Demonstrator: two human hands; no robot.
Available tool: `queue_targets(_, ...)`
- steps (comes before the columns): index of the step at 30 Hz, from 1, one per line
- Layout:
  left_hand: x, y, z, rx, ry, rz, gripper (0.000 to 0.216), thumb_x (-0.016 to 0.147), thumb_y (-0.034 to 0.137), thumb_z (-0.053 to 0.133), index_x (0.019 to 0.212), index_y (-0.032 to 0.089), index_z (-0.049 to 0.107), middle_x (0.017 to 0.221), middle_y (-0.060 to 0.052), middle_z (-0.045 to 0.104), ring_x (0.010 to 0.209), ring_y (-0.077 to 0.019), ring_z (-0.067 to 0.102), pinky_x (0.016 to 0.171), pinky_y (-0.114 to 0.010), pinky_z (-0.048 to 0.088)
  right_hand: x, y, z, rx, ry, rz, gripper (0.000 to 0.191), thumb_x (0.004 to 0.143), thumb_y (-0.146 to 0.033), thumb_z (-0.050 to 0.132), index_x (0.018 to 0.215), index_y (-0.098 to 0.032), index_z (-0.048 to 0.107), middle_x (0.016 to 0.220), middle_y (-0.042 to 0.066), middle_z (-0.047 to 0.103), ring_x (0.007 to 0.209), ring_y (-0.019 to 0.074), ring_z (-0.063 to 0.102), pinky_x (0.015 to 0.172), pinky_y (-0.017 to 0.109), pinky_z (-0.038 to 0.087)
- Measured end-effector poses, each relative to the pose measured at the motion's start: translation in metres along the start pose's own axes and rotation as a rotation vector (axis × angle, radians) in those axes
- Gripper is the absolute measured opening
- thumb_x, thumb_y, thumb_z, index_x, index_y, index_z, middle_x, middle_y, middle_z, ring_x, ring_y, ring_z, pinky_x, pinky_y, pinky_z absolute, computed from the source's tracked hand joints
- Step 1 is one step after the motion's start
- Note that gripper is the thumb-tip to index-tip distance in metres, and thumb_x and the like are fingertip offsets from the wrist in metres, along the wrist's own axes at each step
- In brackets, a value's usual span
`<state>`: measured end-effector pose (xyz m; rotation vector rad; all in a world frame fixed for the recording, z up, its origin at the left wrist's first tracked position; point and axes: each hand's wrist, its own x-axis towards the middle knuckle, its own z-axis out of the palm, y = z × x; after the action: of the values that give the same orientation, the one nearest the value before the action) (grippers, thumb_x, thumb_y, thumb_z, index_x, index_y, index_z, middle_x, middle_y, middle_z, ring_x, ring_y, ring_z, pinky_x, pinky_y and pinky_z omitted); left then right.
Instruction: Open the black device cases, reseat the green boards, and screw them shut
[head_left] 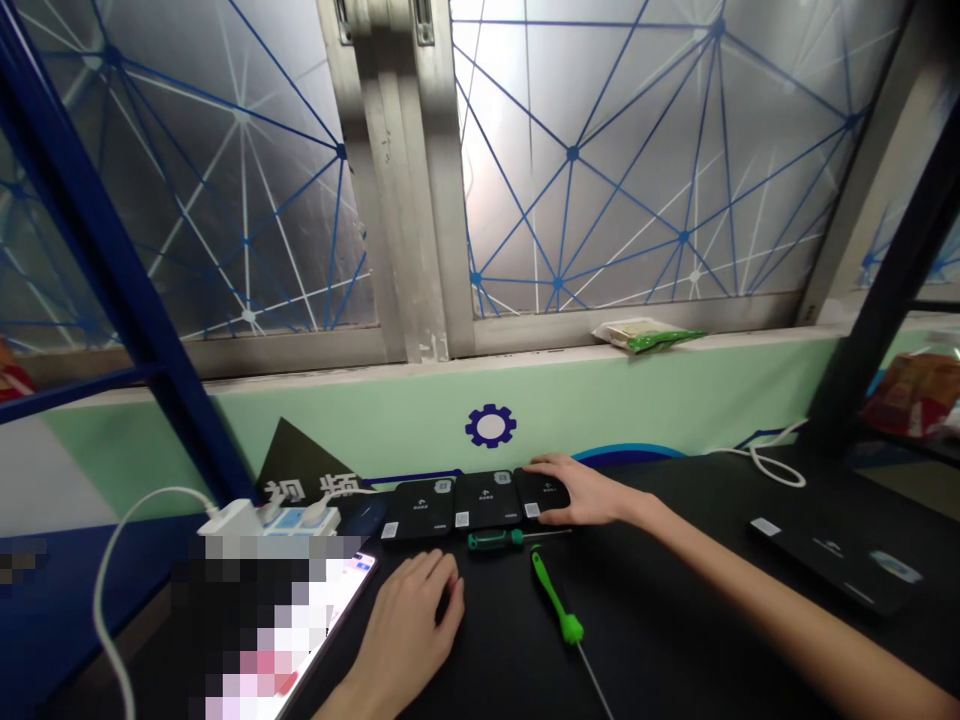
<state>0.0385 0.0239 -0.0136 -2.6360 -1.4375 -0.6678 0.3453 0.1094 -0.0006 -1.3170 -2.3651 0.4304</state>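
Three flat black boxes with printed labels stand in a row near the wall: a left one (416, 510), a middle one (487, 500) and a right one (545, 490). My right hand (581, 492) spans the right box, fingers at its far edge and thumb at its near edge. In front of the row lies a dark green screwdriver (495, 540). A bright green screwdriver (555, 600) points its shaft toward me. My left hand (416, 605) rests on the black tabletop, holding nothing, its fingers loosely bent and thumb apart. Beside it is a lit phone (330, 625), partly blurred out.
Another flat black box (832, 563) lies alone on the right. A power strip (300, 522) with a plugged-in white charger (234, 520) sits at the left. White cable (772, 465) loops at the back right. A green packet (649, 335) rests on the window sill.
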Motion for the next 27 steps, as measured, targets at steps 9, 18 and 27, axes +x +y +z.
queue_targets(9, 0.020, -0.021, 0.014, 0.042, 0.156, 0.020, 0.030, 0.097, 0.023, 0.041, 0.123, 0.020, 0.057, 0.126, -0.012, 0.060, 0.118, -0.0297, 0.055, 0.099, -0.046, 0.044, -0.055, -0.078, 0.034, 0.055, 0.272, -0.175, 0.030, 0.081, -0.030, 0.067, 0.110, -0.023, 0.065, 0.109, 0.009, 0.062, 0.097, 0.0257, 0.060, 0.086, 0.039, 0.051)
queue_targets(18, 0.018, -0.039, 0.031, 0.166, 0.055, -0.045, 0.050, 0.096, 0.032, 0.042, 0.143, 0.014, 0.048, 0.148, -0.015, 0.050, 0.137, -0.0330, 0.044, 0.110, -0.054, 0.038, -0.062, -0.079, 0.054, 0.083, 0.277, -0.103, 0.034, 0.070, -0.012, 0.059, 0.101, -0.025, 0.063, 0.107, 0.006, 0.061, 0.092, 0.0235, 0.064, 0.080, 0.033, 0.053)
queue_targets(27, -0.009, -0.032, 0.019, 0.184, 0.038, 0.011, 0.054, 0.099, 0.035, 0.042, 0.149, 0.018, 0.042, 0.151, -0.012, 0.047, 0.138, -0.0341, 0.044, 0.107, -0.054, 0.042, -0.061, -0.076, 0.056, 0.078, 0.306, -0.086, 0.026, 0.075, -0.012, 0.057, 0.097, -0.023, 0.065, 0.111, 0.007, 0.060, 0.093, 0.0230, 0.065, 0.080, 0.034, 0.054)
